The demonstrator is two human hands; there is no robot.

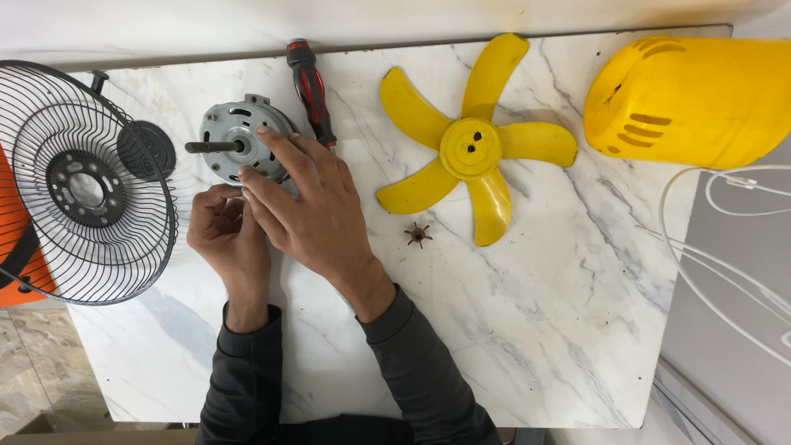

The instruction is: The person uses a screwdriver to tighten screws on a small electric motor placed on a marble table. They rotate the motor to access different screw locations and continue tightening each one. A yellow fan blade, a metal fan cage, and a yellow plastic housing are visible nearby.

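Observation:
A silver fan motor [233, 134] with a dark shaft pointing left lies on the white marble table [511, 330]. My right hand [309, 210] rests over the motor's right side, its fingers on the casing. Just below the motor, my left hand [227, 235] has its fingers curled against the lower edge; whether it pinches a small part is hidden. A yellow fan blade [470, 148] lies flat to the right. A small dark star-shaped nut [418, 235] sits below the blade.
A black wire fan guard [82, 181] overhangs the table's left edge, with a round black cap [147, 150] behind it. A red-and-black screwdriver [311, 91] lies above the motor. A yellow motor housing [692, 99] sits far right, white cables [725, 247] beside it.

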